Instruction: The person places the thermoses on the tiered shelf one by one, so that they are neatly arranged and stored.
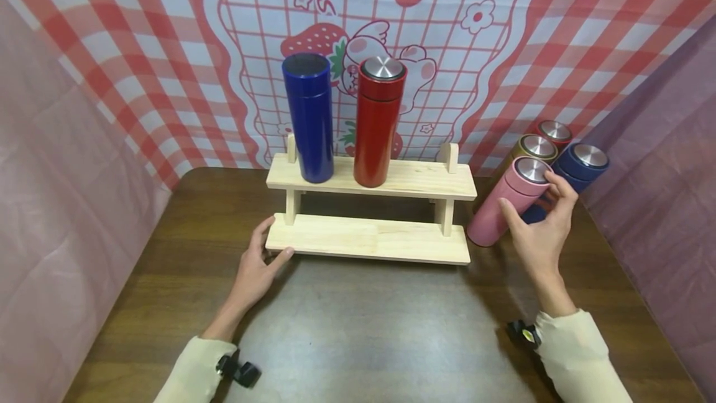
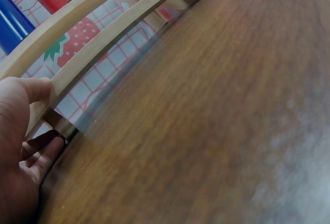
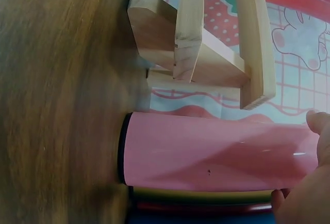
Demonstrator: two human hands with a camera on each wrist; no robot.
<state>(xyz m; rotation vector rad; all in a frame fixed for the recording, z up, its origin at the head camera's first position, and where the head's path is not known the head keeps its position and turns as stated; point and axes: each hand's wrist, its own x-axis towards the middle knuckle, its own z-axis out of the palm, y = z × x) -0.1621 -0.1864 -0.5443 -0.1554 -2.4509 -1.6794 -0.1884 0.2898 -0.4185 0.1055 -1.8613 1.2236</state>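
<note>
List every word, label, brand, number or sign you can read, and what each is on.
"str": printed sideways on the checked cloth; the next letter is cut off by the head view's top edge.
Small dark mark on the pink bottle: too small to read.
Wooden stand and the other bottles: no readable text.

Left grip (image 1: 254,271) low, right grip (image 1: 541,238) higher

One bottle (image 1: 500,211) is pink, the backdrop (image 1: 128,30) red-and-white checked.
</note>
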